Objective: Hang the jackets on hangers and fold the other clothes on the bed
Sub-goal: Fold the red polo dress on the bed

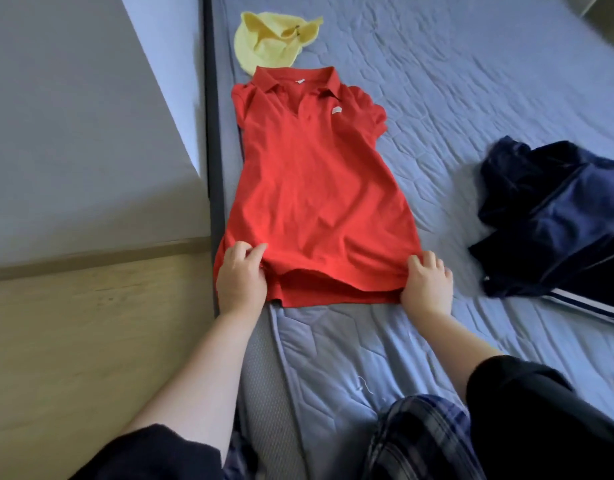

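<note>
Red polo shirt (pixel 316 188) lay flat and face up on the bed (pixel 471 81) in the head view. It was close to the left edge of the mattress, with the collar far from the person and the hem near. The left hand (pixel 241 278) pinched the hem at the lower left corner, thumb against curled fingers. The right hand (pixel 426 282) held the lower right corner, its fingers curled onto the cloth. Both hands were therefore closed on the shirt, not spread wide. The body of the shirt had no fold in it yet, so it seemed to be only laid out and pulled straight, at the very start of its folding.

Beyond the collar lay a yellow garment (pixel 267 43), crumpled and not folded; whether it touched the collar could not be told. To the right, well apart from the shirt, a dark blue jacket (pixel 555 220) with white stripes lay in a heap on the bed. It was not hung, and no hanger was visible.

Judging from this, the task was in its early part: 0 pieces looked finished, 1 was in hand, and at least 2 remained, the yellow one to fold and the jacket to hang.
</note>
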